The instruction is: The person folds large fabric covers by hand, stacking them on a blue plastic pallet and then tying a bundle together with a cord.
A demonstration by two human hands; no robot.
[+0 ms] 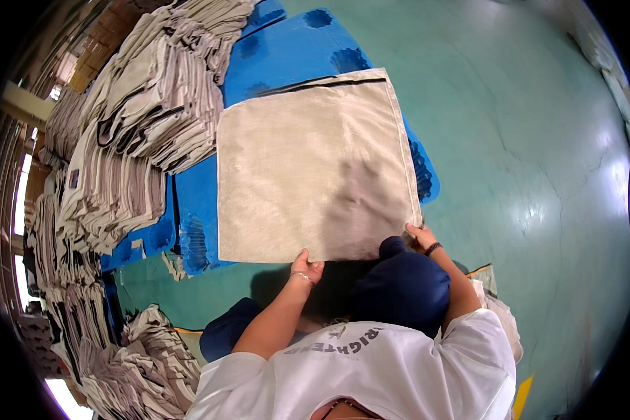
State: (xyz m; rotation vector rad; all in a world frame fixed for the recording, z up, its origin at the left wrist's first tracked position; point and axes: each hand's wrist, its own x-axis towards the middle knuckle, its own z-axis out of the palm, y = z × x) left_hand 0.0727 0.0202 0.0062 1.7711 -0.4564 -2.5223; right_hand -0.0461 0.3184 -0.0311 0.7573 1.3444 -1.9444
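Observation:
A square beige fabric cover (280, 175) lies spread out in front of me, with a dark strip along its far edge. My left hand (306, 269) pinches its near edge around the middle, thumb on top. At the near right corner my right hand (420, 239) grips the cloth between thumb and fingers. The fingers of both hands are partly hidden under the fabric. A shadow falls across the cover's lower right part. Beneath it is a blue platform (301, 45) with dark worn patches.
Big stacks of similar beige covers (168, 91) rise at the left, some with dark edges. More crumpled fabric (147, 350) is heaped at the lower left. Green floor (511, 140) stretches to the right. My knee (406, 287) in dark blue is close under the cover's near edge.

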